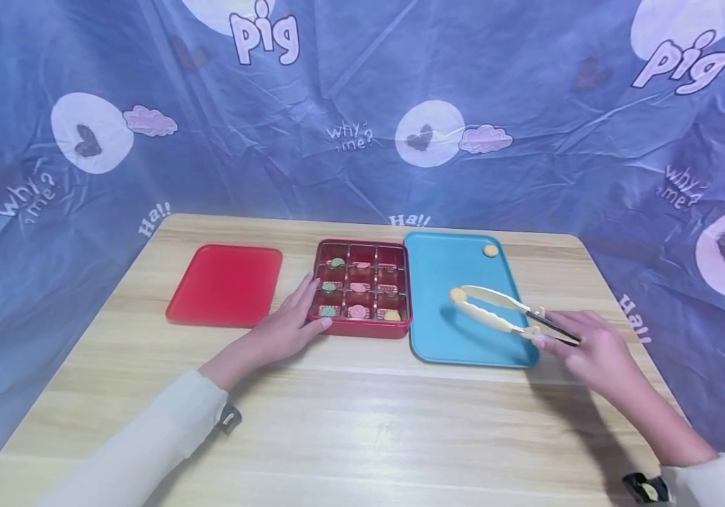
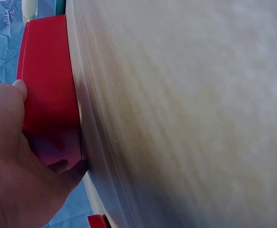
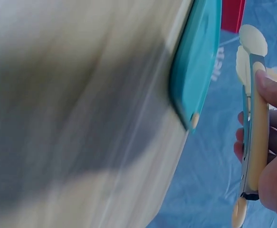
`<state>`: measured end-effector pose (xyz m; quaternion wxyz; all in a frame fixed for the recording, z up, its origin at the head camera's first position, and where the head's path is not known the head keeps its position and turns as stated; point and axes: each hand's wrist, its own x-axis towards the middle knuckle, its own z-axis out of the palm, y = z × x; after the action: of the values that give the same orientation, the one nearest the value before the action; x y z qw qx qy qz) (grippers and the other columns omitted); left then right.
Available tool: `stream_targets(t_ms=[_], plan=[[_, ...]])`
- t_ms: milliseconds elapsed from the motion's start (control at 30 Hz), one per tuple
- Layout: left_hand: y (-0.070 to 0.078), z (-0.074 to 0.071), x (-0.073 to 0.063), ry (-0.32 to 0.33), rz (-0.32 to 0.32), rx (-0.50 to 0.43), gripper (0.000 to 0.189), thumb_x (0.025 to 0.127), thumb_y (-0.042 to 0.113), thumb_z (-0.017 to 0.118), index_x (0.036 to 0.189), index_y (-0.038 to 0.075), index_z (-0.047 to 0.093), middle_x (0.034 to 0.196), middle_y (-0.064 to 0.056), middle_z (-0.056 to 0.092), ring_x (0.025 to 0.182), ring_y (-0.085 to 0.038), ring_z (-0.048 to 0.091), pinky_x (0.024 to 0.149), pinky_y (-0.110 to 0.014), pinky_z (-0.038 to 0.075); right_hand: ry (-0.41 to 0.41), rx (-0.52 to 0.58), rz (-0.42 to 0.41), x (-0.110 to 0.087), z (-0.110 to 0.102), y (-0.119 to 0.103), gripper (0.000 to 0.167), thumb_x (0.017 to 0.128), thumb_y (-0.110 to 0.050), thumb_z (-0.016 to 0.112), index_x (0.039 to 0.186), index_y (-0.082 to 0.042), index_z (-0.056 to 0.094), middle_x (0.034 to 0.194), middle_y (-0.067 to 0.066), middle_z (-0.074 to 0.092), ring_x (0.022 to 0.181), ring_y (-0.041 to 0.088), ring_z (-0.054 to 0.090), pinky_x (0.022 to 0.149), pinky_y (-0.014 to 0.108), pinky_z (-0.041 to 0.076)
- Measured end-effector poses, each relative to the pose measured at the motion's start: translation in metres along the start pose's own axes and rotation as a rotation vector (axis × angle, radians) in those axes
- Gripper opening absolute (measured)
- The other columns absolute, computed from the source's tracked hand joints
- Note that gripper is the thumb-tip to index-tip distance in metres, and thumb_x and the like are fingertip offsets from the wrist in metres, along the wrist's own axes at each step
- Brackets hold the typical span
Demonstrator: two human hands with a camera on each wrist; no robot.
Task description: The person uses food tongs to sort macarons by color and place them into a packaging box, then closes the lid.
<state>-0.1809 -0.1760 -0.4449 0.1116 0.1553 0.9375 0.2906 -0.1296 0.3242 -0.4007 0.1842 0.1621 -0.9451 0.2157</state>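
Observation:
At the left front corner of a red box (image 1: 368, 328) rests my left hand (image 1: 282, 331). Its straight fingers lie along the side wall, and the thumb touches the front top edge. Inside, the left column of compartments holds green round pieces (image 1: 328, 310), the middle column pink ones (image 1: 358, 310). A yellow piece (image 1: 392, 315) sits in the front right compartment. My right hand (image 1: 597, 352) grips cream-tipped tongs (image 1: 492, 320). Between their tips is a small orange-yellow round piece (image 1: 458, 294), above the blue tray (image 1: 457, 345). Another such disc (image 1: 491, 251) lies near the tray's back right corner.
A flat red lid (image 1: 229, 285) lies left of the box on the wooden table (image 1: 337, 422). The blue tray stands right against the box's right side. Behind the table hangs a blue printed cloth (image 1: 273, 155).

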Motion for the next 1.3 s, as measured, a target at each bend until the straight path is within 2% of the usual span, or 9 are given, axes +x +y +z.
stream_targets(t_ms=[67, 133, 200, 333, 700, 967, 1300], plan=[[0.0, 0.0, 0.0, 0.002, 0.002, -0.001, 0.094, 0.095, 0.073, 0.044, 0.163, 0.029, -0.004, 0.171, 0.007, -0.011, 0.158, -0.029, 0.005, 0.116, -0.068, 0.026, -0.029, 0.019, 0.019, 0.007, 0.004, -0.009, 0.053, 0.078, -0.016, 0.086, 0.124, 0.003, 0.069, 0.111, 0.021, 0.072, 0.103, 0.032, 0.06, 0.091, 0.034, 0.044], [0.0, 0.0, 0.0, 0.005, 0.005, -0.002, 0.095, 0.094, 0.073, 0.043, 0.163, 0.028, -0.003, 0.171, 0.005, -0.01, 0.158, -0.029, 0.005, 0.116, -0.068, 0.026, -0.056, 0.031, 0.034, 0.014, 0.007, -0.016, 0.053, 0.081, -0.018, 0.085, 0.126, 0.004, 0.068, 0.113, 0.022, 0.072, 0.106, 0.036, 0.061, 0.087, 0.048, 0.045], [0.0, 0.0, 0.0, 0.006, 0.01, 0.0, 0.095, 0.094, 0.074, 0.042, 0.163, 0.028, -0.004, 0.171, 0.004, -0.01, 0.158, -0.03, 0.005, 0.116, -0.068, 0.025, -0.081, 0.038, 0.046, 0.021, 0.011, -0.023, 0.053, 0.083, -0.02, 0.083, 0.128, 0.004, 0.067, 0.117, 0.023, 0.07, 0.107, 0.038, 0.06, 0.085, 0.054, 0.046], [-0.002, 0.002, 0.0, 0.006, 0.001, 0.005, 0.095, 0.093, 0.076, 0.041, 0.163, 0.029, -0.004, 0.171, 0.007, -0.011, 0.158, -0.029, 0.006, 0.116, -0.069, 0.026, -0.117, 0.046, 0.049, 0.033, 0.019, -0.033, 0.055, 0.087, -0.023, 0.08, 0.132, 0.003, 0.064, 0.12, 0.022, 0.069, 0.106, 0.033, 0.059, 0.079, 0.051, 0.048], [-0.003, 0.001, -0.002, 0.009, -0.003, -0.001, 0.095, 0.094, 0.074, 0.043, 0.163, 0.028, -0.003, 0.171, 0.005, -0.009, 0.158, -0.028, 0.006, 0.115, -0.069, 0.027, -0.157, 0.102, 0.028, 0.059, 0.036, -0.053, 0.054, 0.09, -0.022, 0.078, 0.134, 0.004, 0.062, 0.121, 0.022, 0.069, 0.107, 0.034, 0.06, 0.083, 0.055, 0.051], [-0.003, 0.0, -0.002, 0.005, 0.004, 0.001, 0.095, 0.094, 0.073, 0.044, 0.163, 0.027, -0.003, 0.17, 0.008, -0.011, 0.158, -0.027, 0.006, 0.115, -0.068, 0.028, -0.18, 0.098, 0.005, 0.07, 0.042, -0.059, 0.053, 0.088, -0.018, 0.079, 0.133, 0.006, 0.062, 0.122, 0.024, 0.069, 0.113, 0.038, 0.06, 0.09, 0.058, 0.052], [-0.001, -0.001, -0.002, 0.003, 0.003, 0.003, 0.096, 0.093, 0.076, 0.042, 0.163, 0.028, -0.003, 0.17, 0.008, -0.012, 0.158, -0.027, 0.005, 0.115, -0.068, 0.028, -0.177, 0.067, -0.031, 0.076, 0.042, -0.064, 0.053, 0.085, -0.015, 0.081, 0.13, 0.007, 0.064, 0.122, 0.024, 0.069, 0.113, 0.039, 0.061, 0.091, 0.058, 0.051]])
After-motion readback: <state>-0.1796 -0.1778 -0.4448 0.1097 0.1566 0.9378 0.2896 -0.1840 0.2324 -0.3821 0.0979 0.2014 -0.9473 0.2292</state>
